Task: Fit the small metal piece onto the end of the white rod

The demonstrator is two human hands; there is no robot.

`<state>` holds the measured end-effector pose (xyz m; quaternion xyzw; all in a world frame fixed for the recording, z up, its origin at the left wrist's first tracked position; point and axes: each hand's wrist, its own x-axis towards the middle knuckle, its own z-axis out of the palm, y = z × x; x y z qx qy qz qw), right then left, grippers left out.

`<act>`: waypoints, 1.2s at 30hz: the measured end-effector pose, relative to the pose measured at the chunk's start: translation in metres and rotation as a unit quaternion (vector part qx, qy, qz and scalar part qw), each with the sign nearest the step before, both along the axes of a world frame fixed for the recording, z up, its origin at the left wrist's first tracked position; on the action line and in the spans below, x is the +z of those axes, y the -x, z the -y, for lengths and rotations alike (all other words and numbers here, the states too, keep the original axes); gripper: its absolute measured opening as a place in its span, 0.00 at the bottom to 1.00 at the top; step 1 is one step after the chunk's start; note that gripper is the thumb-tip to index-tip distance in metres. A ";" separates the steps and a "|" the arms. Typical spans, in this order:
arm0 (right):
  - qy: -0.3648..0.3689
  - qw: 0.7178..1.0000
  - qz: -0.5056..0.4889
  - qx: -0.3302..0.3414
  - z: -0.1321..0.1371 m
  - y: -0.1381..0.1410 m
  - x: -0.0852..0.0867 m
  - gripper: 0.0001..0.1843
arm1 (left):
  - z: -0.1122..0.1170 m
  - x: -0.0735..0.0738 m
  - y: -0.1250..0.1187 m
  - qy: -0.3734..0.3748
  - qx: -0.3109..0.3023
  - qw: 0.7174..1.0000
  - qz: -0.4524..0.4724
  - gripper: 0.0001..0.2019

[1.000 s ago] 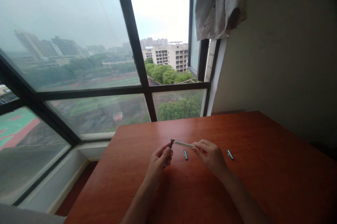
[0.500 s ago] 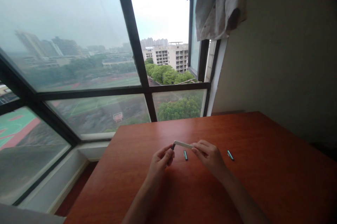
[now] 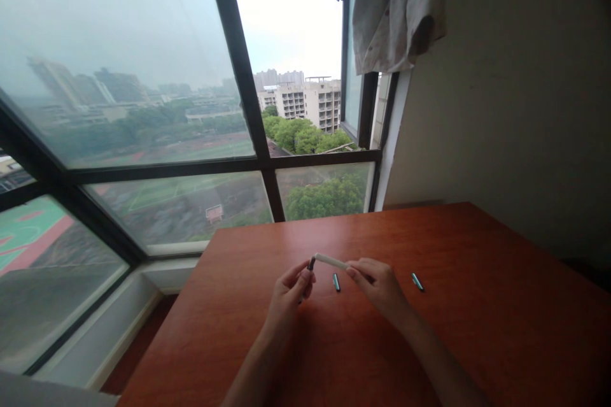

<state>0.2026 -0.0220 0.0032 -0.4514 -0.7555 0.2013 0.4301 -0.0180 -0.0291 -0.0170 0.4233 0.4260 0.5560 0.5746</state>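
Note:
My left hand (image 3: 289,293) pinches a short dark piece (image 3: 310,264) between thumb and fingers above the red-brown table (image 3: 477,330). My right hand (image 3: 377,283) pinches a thin white stick-like piece (image 3: 330,260) whose left tip meets the dark piece. Both hands hover a little above the tabletop near its middle. A small teal cap-like piece (image 3: 337,282) lies on the table between my hands. A second teal piece (image 3: 417,281) lies to the right of my right hand.
A large window with dark frames (image 3: 241,76) fills the left and far side, overlooking buildings and trees. A pale cloth (image 3: 396,6) hangs at the top by the open window pane. A plain wall (image 3: 515,88) borders the table's right side.
The dark piece in my left hand has closed onto the tip of the white piece; both hands shifted slightly. The teal pieces have not moved.

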 end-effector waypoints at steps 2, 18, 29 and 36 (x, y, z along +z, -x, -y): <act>0.012 1.000 -0.001 -0.004 -0.001 -0.001 -0.001 0.22 | 0.000 0.000 0.000 -0.011 0.004 1.000 -0.007 0.22; 0.017 0.999 0.029 -0.007 -0.005 -0.006 -0.007 0.22 | 0.003 0.014 -0.001 -0.034 0.079 0.993 -0.086 0.17; 0.004 0.998 0.053 0.015 -0.003 -0.010 -0.003 0.19 | 0.000 0.004 0.004 -0.088 0.073 0.982 -0.150 0.15; 0.010 0.998 0.060 -0.009 -0.005 -0.012 -0.005 0.20 | 0.003 0.008 0.002 -0.162 0.018 0.964 -0.211 0.12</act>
